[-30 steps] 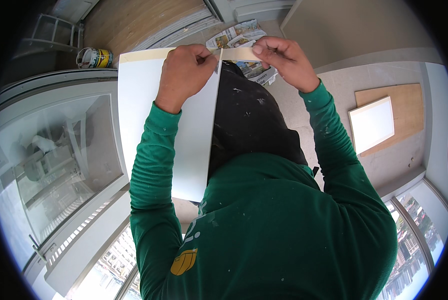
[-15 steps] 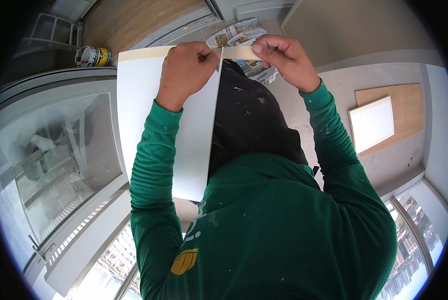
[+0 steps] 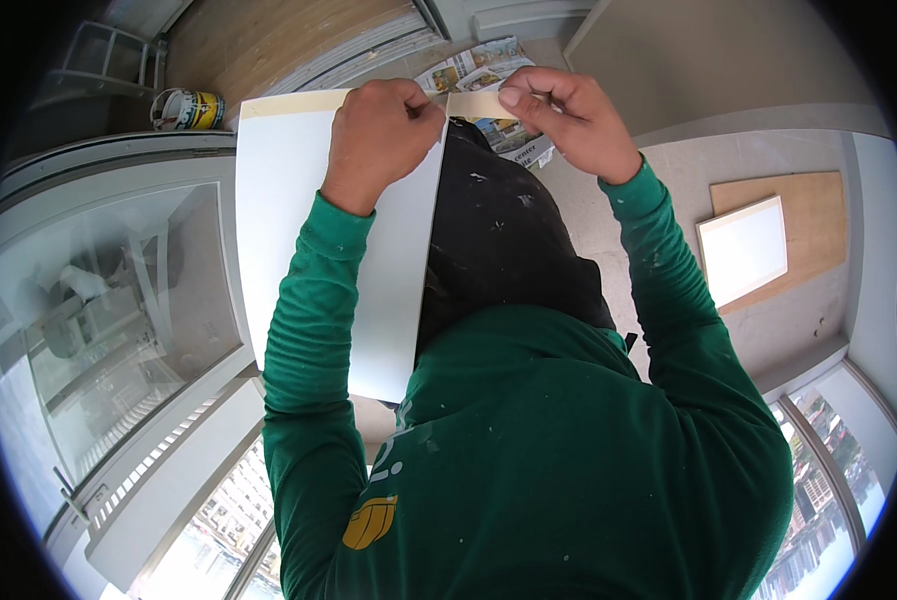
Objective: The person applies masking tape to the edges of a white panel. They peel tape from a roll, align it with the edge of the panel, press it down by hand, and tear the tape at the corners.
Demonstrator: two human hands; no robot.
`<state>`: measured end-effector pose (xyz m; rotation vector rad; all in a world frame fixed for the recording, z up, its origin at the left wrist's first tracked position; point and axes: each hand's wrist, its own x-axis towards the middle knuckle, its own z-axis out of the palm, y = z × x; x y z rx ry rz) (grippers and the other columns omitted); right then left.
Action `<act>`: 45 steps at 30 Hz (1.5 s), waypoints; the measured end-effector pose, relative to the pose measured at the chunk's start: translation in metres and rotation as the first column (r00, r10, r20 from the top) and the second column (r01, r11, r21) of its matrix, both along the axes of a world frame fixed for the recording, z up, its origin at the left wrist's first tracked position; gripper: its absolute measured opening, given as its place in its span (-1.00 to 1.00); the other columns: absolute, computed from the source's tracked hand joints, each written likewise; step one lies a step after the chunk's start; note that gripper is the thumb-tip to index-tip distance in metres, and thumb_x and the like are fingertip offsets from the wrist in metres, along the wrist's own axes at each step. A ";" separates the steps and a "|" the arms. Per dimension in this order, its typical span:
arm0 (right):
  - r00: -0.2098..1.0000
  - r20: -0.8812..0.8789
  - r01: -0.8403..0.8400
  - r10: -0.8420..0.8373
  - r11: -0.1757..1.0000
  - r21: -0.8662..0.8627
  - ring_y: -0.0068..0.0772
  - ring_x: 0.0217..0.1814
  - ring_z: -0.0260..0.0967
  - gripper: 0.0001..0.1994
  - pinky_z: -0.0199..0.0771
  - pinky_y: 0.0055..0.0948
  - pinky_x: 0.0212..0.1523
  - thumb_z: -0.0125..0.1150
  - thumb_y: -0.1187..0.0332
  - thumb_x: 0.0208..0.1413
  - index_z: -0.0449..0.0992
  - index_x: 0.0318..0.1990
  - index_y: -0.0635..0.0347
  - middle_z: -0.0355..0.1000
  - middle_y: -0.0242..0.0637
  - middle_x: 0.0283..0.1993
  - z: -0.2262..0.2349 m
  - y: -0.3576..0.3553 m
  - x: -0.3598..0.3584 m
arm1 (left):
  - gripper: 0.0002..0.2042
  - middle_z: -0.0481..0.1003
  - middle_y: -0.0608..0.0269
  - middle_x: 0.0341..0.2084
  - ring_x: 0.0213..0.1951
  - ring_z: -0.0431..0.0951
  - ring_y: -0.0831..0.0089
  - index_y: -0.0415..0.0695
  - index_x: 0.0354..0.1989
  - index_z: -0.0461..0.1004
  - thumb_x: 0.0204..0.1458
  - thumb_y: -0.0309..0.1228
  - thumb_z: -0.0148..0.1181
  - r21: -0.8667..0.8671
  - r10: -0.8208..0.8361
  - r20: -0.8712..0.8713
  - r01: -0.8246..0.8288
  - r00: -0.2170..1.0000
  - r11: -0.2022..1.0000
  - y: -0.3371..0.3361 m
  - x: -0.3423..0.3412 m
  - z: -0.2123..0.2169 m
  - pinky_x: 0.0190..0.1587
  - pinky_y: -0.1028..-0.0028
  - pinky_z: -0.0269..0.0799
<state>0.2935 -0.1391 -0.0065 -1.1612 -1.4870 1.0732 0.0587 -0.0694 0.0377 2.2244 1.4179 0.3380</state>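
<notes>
Two bare hands meet near one corner of a smooth, straight-edged white board [image 3: 394, 250]. Right of that corner, the right hand [image 3: 574, 120] pinches the pale tape strip [image 3: 479, 105] between thumb and fingers, probably to keep the flat span taut. The left hand [image 3: 384, 135] is curled over the board; its fingertips are hidden, so I cannot tell what it grips. Below the hands, dark, paint-flecked trousers [image 3: 494, 220] border the board. Just beyond the right hand lies creased newspaper [image 3: 474, 68]. Well right of that hand, a small rectangular panel [image 3: 744, 252] rests on a brown sheet [image 3: 819, 200], perhaps for protection. Far left of the left hand stands a round bucket [image 3: 191, 111].
</notes>
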 end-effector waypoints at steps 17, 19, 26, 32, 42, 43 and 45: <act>0.926 0.377 -0.101 -0.011 0.956 0.275 -0.16 -0.34 0.51 -0.79 0.47 -0.28 -0.30 0.29 0.26 0.38 0.65 -0.10 0.24 0.61 -0.12 -0.25 0.014 0.007 0.004 | -0.70 0.62 0.09 -0.56 -0.51 0.60 0.29 -0.29 -0.35 0.69 0.10 -0.23 0.36 -0.016 0.018 -0.017 -0.018 1.000 1.000 0.001 -0.001 -0.003 -0.32 0.35 0.51; 0.920 0.391 -0.121 -0.013 0.941 0.315 -0.12 -0.35 0.49 -0.79 0.47 -0.25 -0.30 0.29 0.25 0.38 0.64 -0.10 0.24 0.59 -0.11 -0.25 0.012 0.010 0.007 | -0.70 0.62 0.09 -0.56 -0.51 0.61 0.29 -0.29 -0.35 0.69 0.10 -0.23 0.36 -0.018 0.016 -0.014 -0.017 1.000 1.000 0.001 -0.001 -0.002 -0.31 0.34 0.52; 0.880 0.474 -0.211 0.036 0.924 0.320 -0.01 -0.21 0.45 -0.78 0.44 -0.13 -0.21 0.28 0.22 0.38 0.63 -0.11 0.21 0.54 -0.12 -0.28 0.016 0.019 0.017 | -0.69 0.63 0.06 -0.54 -0.48 0.62 0.24 -0.29 -0.35 0.69 0.10 -0.22 0.37 -0.027 0.019 -0.036 -0.020 0.999 0.999 0.001 0.000 -0.001 -0.28 0.31 0.53; 0.845 0.534 -0.231 0.027 0.920 0.318 0.01 -0.15 0.42 -0.80 0.43 -0.08 -0.16 0.28 0.22 0.37 0.63 -0.14 0.17 0.51 -0.14 -0.29 0.025 0.019 0.019 | -0.70 0.63 0.06 -0.54 -0.49 0.61 0.24 -0.30 -0.35 0.68 0.11 -0.24 0.36 -0.024 0.011 -0.040 -0.012 0.999 1.000 0.003 -0.001 -0.002 -0.28 0.31 0.53; 0.872 0.488 -0.202 -0.032 0.885 0.420 0.17 -0.31 0.46 -0.82 0.44 0.00 -0.21 0.27 0.27 0.34 0.60 -0.22 0.21 0.53 -0.02 -0.40 0.022 0.023 0.016 | -0.72 0.62 0.07 -0.56 -0.51 0.60 0.28 -0.30 -0.34 0.67 0.12 -0.26 0.36 -0.036 0.010 -0.044 -0.012 0.999 0.999 0.003 0.001 -0.001 -0.31 0.33 0.52; 0.873 0.487 -0.203 -0.031 0.884 0.420 0.17 -0.31 0.47 -0.81 0.43 0.01 -0.22 0.26 0.27 0.35 0.60 -0.22 0.21 0.53 -0.02 -0.40 0.022 0.023 0.016 | -0.72 0.62 0.07 -0.56 -0.51 0.60 0.28 -0.30 -0.34 0.68 0.12 -0.26 0.36 -0.034 0.009 -0.047 -0.010 0.999 0.999 0.003 0.001 -0.001 -0.31 0.33 0.52; 0.855 0.517 -0.205 -0.037 0.892 0.403 0.12 -0.28 0.48 -0.83 0.46 -0.05 -0.13 0.29 0.29 0.31 0.60 -0.24 0.20 0.52 -0.07 -0.40 0.018 0.024 0.017 | -0.72 0.62 0.07 -0.56 -0.51 0.60 0.28 -0.30 -0.35 0.68 0.12 -0.26 0.36 -0.030 0.007 -0.052 -0.009 0.999 1.000 0.003 0.001 -0.001 -0.31 0.33 0.52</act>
